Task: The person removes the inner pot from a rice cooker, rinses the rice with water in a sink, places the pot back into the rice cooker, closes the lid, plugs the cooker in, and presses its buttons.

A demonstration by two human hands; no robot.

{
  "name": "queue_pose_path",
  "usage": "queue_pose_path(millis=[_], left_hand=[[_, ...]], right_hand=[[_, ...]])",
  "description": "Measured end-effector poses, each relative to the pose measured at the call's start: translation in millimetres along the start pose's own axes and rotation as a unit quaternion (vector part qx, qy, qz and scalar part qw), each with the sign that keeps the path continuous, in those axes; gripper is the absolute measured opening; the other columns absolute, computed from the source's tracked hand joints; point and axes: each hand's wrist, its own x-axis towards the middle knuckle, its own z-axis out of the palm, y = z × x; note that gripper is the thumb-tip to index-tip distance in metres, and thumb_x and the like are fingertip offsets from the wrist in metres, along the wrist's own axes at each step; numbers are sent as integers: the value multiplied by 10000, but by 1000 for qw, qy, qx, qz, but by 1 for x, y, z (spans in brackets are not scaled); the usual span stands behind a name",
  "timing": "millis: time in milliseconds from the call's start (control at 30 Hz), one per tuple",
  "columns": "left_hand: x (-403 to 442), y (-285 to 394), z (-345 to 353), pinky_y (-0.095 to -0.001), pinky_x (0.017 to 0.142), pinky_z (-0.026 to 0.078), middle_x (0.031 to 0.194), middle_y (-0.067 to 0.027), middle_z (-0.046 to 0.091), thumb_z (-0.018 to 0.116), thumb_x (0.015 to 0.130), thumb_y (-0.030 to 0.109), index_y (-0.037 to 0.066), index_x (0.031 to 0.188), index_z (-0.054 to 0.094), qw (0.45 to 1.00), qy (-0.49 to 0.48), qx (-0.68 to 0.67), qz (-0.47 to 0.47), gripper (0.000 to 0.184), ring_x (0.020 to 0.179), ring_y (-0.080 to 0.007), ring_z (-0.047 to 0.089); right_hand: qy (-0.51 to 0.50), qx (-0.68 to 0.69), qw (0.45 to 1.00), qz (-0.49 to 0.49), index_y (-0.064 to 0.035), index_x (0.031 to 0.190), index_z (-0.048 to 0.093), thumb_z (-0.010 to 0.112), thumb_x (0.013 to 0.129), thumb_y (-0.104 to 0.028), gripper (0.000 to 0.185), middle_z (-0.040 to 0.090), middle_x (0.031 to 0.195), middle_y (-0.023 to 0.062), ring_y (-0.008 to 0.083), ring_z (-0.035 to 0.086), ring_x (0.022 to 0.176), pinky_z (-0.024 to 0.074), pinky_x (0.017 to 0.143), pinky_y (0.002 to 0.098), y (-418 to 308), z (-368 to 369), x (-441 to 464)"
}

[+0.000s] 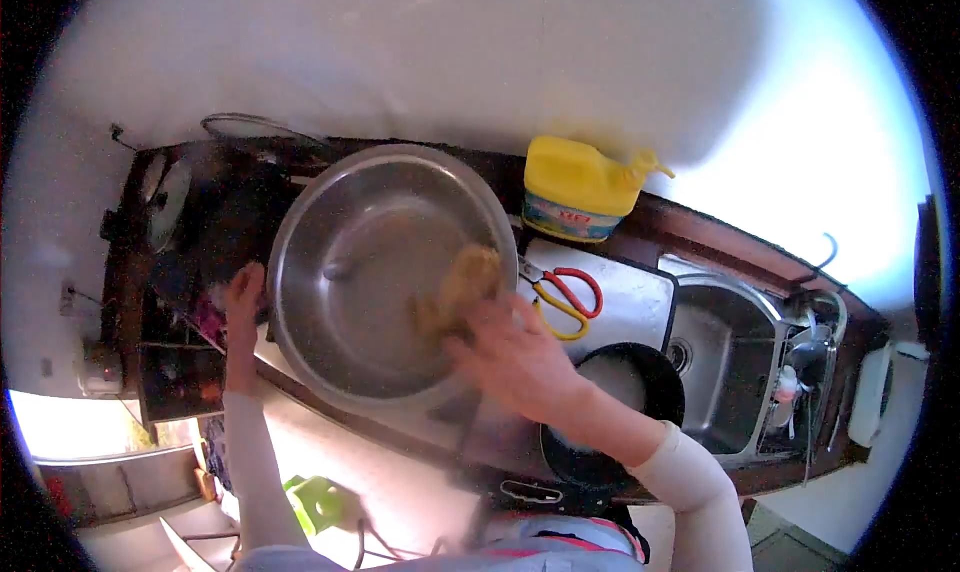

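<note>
Tan lump point(472, 274), blurred, nature unclear: located inside the big metal basin point(303, 327), toward its right side. Lump touched by the right hand point(525, 362), also blurred; whether the fingers are closed on it cannot be told. Left hand point(243, 297) held well apart from the right, fingers loosely raised, nothing seen in the grip; placed just beside the basin's outer left wall, contact uncertain. Basin set left of middle on the bench point(690, 229). Red-and-yellow-handled scissors point(578, 273) laid on a pale panel point(640, 282), blades pointed at the basin. Yellow jug point(575, 187) stood at the rear edge. Dark pan point(665, 384) placed by the front edge, partly covered by the right forearm. Sink point(725, 332) set toward the bench's right end.
</note>
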Motion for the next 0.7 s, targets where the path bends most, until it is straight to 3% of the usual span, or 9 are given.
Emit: queue_pose_path(millis=[200,367,400,433,467,567,600,667,700], left_hand=[[-66,-30,-48,-301,787,419,1052,-21,567,582,819,309,77,1180,507,989,83,-47,-110,436,948,-136,528],[-207,76,29,-309,859,389,1128,-98,520,491,874,246,-19,1144,495,968,207,127,60,378,973,-185,509],[-240,72,46,-309,851,394,1111,-90,522,470,876,179,-6,1132,507,972,182,120,84,318,968,-184,506],[-277,47,68,-311,851,405,1097,-88,534,565,802,127,-19,1103,515,977,154,-147,22,338,968,-196,509],[-310,42,85,-262,781,424,1057,-70,535,502,838,121,29,1071,532,997,-4,-63,34,252,927,-148,511],[-381,121,190,-252,781,426,1059,-62,536,565,810,161,-9,1117,493,935,-204,-159,-243,358,930,-119,501],[-394,140,210,-266,811,418,1072,-62,536,583,804,182,-11,1151,472,893,-210,-283,-279,413,940,-122,499],[-401,150,231,-288,849,403,1088,-70,535,609,790,201,-14,1187,440,941,-247,-158,-169,482,970,-145,500],[-407,142,244,-302,870,393,1092,-71,537,637,771,215,-9,1185,442,929,-221,-177,-236,510,990,-160,500]], right_hand=[[88,56,978,182,-80,1064,570,672,674,-175,414,487,1170,139,309,459,1050,342,888,437,39,-57,-105],[199,49,886,415,-35,1058,566,649,715,-34,353,535,1110,142,294,514,996,417,852,344,51,-68,-224],[200,63,872,443,-35,1057,569,645,718,-34,347,540,1103,141,290,518,995,416,853,345,47,-66,-242],[202,76,857,469,-36,1055,571,642,721,-35,341,545,1096,140,286,522,994,416,854,346,43,-62,-261],[203,90,841,493,-36,1054,574,638,724,-35,336,550,1090,138,282,526,993,415,854,347,39,-58,-277],[199,124,832,503,-36,1046,579,634,741,-75,313,560,1068,144,277,527,998,416,853,344,44,-41,-312],[195,137,830,505,-36,1044,580,633,744,-83,308,562,1064,146,278,528,995,418,851,342,44,-40,-316],[183,145,856,462,-35,1024,581,639,732,-89,302,569,1051,141,282,536,976,413,852,353,44,-46,-318],[170,143,870,441,-32,1021,584,642,727,-74,303,572,1050,138,278,538,973,419,839,348,48,-46,-324]])
